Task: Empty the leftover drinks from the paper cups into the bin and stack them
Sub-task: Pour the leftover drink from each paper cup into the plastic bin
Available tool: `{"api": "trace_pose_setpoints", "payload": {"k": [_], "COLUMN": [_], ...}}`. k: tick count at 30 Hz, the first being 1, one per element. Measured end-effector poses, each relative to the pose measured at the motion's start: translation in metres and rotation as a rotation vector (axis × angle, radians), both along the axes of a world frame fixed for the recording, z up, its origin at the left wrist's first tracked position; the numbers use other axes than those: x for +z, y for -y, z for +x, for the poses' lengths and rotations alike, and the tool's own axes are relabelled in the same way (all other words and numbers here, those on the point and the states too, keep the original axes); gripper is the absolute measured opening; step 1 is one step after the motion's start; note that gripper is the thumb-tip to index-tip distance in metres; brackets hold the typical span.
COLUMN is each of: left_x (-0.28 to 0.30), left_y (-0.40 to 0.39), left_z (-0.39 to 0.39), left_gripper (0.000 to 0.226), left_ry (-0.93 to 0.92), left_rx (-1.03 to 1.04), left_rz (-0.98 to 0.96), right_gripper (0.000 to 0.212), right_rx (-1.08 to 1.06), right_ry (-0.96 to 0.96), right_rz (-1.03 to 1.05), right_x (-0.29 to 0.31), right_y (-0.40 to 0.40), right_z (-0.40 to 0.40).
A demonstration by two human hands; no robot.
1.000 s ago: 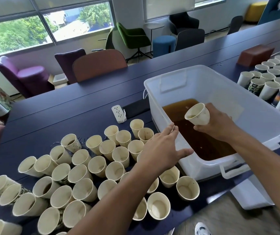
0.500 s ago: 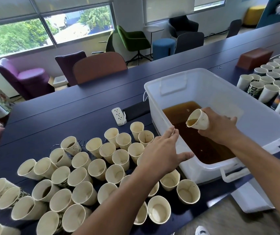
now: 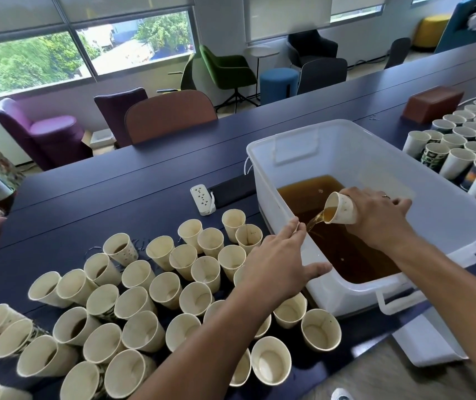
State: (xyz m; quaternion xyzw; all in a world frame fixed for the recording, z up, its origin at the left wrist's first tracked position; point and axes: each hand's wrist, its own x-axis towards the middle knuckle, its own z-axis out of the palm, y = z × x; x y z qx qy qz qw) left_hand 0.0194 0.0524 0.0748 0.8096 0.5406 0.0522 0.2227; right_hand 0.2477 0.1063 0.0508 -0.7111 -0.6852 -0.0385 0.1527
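- One paper cup [image 3: 342, 208] is gripped in the right hand [image 3: 375, 217], tilted over the white bin [image 3: 297, 145]; brown drink [image 3: 316, 219] pours from it.
- Left hand [image 3: 277, 261] is spread with straight fingers, holding nothing, at the bin's near wall.
- Many cups [image 3: 144, 298] stand on the table [image 3: 101, 194], left of the bin.

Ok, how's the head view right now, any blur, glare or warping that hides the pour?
Head view: even daylight from the windows, no glare on the bin; the tilted cup in the right hand and its brown stream are sharp; wide-angle warping bends the table edges; the left hand covers some cups.
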Motion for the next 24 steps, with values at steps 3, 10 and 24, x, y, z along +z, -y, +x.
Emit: {"api": "trace_pose_setpoints", "payload": {"k": [3, 10, 24], "left_x": [0.0019, 0.0032, 0.0016], "left_y": [0.0004, 0.0007, -0.0006], "left_z": [-0.0006, -0.0005, -0.0001], "left_gripper": [0.09, 0.09, 0.09], "left_ry": [0.002, -0.002, -0.008], "left_rx": [-0.001, -0.002, -0.003], "left_rz": [-0.002, -0.012, -0.019], "right_gripper": [0.053, 0.053, 0.053], "right_rx": [0.013, 0.012, 0.009], "right_ry": [0.031, 0.166, 0.159], "right_rz": [0.037, 0.12, 0.15], "right_x": [-0.0019, -0.0015, -0.0049], "right_y": [-0.0002, 0.0003, 0.0009], "right_z": [0.002, 0.0016, 0.0029]}}
